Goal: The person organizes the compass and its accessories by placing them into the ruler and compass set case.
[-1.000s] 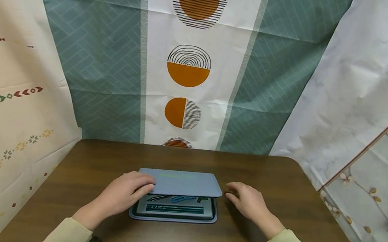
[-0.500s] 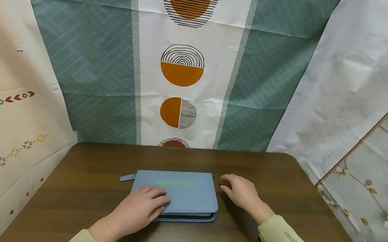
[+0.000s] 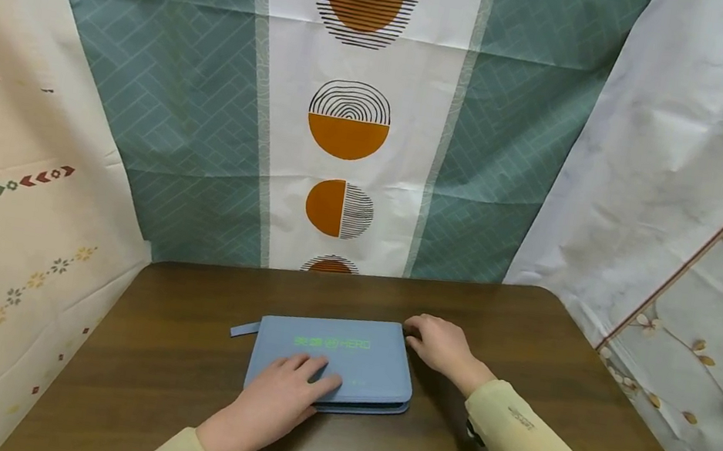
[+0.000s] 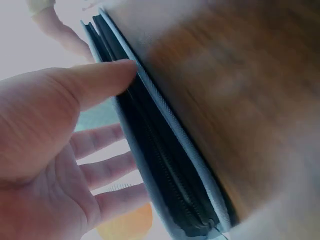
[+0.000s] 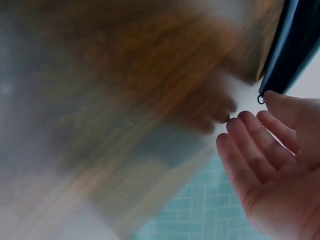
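Note:
A blue zip case (image 3: pixel 375 372) with green lettering lies on the table, its cover folded down over the contents. My left hand (image 3: pixel 275 400) rests on the cover's front left part, fingers extended. In the left wrist view the thumb (image 4: pixel 107 80) lies across the unzipped edge, where dark zipper teeth (image 4: pixel 172 175) show between the two covers. At the case's back right corner is my right hand (image 3: pixel 442 344), its fingers loosely bent. The right wrist view shows that thumb (image 5: pixel 285 107) beside a small zipper ring (image 5: pixel 261 99), the other fingers apart from it.
The brown wooden table (image 3: pixel 174 353) extends around the case. A fabric strap (image 3: pixel 244 329) sticks out from the case's back left. Patterned cloth (image 3: pixel 195 115) hangs behind the table, with pale cloths (image 3: pixel 21 206) at both sides.
The case's cover has come down over the pens inside. My left hand has moved right onto the cover. My right hand has shifted toward the back right corner.

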Available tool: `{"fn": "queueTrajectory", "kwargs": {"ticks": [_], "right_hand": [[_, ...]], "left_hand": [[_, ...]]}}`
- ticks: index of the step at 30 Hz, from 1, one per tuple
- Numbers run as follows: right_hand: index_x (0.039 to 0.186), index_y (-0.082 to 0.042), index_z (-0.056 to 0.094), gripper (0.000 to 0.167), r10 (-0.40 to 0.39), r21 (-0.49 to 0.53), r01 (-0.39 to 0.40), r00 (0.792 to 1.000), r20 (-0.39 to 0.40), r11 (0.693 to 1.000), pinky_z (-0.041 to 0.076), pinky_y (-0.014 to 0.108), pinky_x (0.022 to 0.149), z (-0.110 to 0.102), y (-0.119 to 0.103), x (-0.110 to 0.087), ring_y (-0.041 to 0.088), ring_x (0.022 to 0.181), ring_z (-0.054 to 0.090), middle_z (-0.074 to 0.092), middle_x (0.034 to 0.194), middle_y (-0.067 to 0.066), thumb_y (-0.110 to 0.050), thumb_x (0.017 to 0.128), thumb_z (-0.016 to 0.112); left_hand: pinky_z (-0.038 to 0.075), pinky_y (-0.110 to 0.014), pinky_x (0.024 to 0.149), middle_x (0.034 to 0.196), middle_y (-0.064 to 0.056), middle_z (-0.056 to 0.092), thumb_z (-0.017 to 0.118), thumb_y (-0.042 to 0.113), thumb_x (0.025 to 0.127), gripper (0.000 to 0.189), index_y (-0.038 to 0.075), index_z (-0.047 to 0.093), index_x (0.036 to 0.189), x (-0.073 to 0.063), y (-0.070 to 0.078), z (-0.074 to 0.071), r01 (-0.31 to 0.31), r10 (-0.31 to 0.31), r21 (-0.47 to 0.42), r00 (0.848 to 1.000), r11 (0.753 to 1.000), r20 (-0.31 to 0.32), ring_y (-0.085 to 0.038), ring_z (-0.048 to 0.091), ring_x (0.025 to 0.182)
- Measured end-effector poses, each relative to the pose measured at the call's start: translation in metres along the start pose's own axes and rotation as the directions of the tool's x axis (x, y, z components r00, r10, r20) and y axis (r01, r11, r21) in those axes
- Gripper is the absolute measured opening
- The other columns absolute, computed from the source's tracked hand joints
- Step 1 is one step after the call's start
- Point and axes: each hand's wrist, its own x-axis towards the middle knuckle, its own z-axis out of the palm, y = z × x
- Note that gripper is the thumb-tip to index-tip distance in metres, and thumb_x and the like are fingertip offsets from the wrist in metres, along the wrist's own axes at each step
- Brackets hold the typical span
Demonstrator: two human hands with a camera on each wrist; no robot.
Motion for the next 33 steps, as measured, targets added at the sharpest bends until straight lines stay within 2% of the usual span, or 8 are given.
{"fn": "queueTrajectory", "kwargs": {"ticks": [7, 17, 24, 33], "right_hand": [[0.121, -0.006, 0.081, 0.021, -0.007, -0.031, 0.008, 1.000, 0.017, 0.999, 0.063, 0.052, 0.089, 0.002, -0.002, 0.008, 0.031, 0.106, 0.076, 0.077, 0.113, 0.009, -0.010, 0.100, 0.082], [0.113, -0.007, 0.083, 0.016, -0.010, -0.080, 0.012, 0.999, 0.035, 0.997, 0.064, 0.051, 0.083, 0.003, -0.004, 0.017, 0.029, 0.098, 0.076, 0.073, 0.105, 0.007, -0.007, 0.097, 0.083], [0.107, -0.009, 0.084, 0.010, 0.005, -0.094, -0.002, 1.000, 0.029, 0.996, 0.064, 0.051, 0.084, 0.006, -0.001, 0.024, 0.030, 0.099, 0.076, 0.075, 0.103, 0.007, -0.007, 0.098, 0.081], [0.103, -0.011, 0.084, 0.006, 0.032, -0.069, -0.030, 0.999, 0.036, 0.997, 0.063, 0.052, 0.083, 0.009, 0.000, 0.029, 0.029, 0.096, 0.076, 0.080, 0.102, 0.006, -0.008, 0.098, 0.081]], "left_hand": [[0.063, -0.048, 0.083, 0.142, -0.012, 0.067, 0.096, 0.028, 0.088, 0.060, 0.025, 0.068, 0.142, 0.004, 0.005, 0.001, 0.041, -0.044, 0.046, 0.998, 0.998, 0.051, -0.033, 0.068, 0.118], [0.063, -0.046, 0.078, 0.137, -0.012, 0.070, 0.095, 0.021, 0.089, 0.054, 0.027, 0.073, 0.137, 0.007, 0.007, -0.001, 0.037, -0.039, 0.041, 0.999, 0.998, 0.029, -0.034, 0.069, 0.111], [0.063, -0.048, 0.080, 0.138, -0.013, 0.069, 0.084, 0.004, 0.096, 0.050, 0.026, 0.073, 0.139, 0.007, 0.009, -0.003, 0.042, -0.043, 0.028, 0.998, 0.999, 0.039, -0.035, 0.069, 0.113], [0.063, -0.049, 0.080, 0.139, -0.013, 0.069, 0.082, 0.004, 0.097, 0.050, 0.027, 0.074, 0.141, 0.006, 0.009, -0.004, 0.048, -0.049, 0.032, 0.998, 0.998, 0.043, -0.035, 0.069, 0.115]]}}
